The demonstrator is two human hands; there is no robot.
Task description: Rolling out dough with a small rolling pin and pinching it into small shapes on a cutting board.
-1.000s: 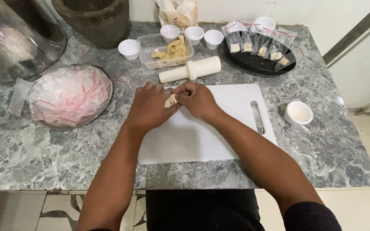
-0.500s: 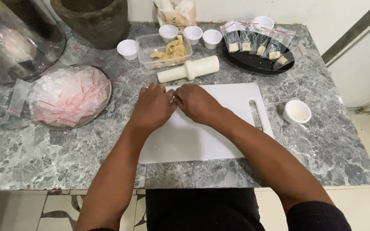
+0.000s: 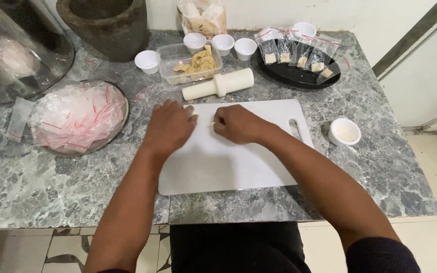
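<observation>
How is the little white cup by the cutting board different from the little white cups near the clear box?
The lone small white round cup sits right of the white plastic cutting board; the four small white cups crowd the clear plastic box. The lone cup holds something pale; the four look empty. All are small, round, white.

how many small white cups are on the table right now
6. One left of the clear food container, three in a row behind it, one behind the black tray, and one right of the cutting board. Others may be hidden.

Both hands, left (image 3: 170,126) and right (image 3: 238,124), curled, palms down.
</observation>
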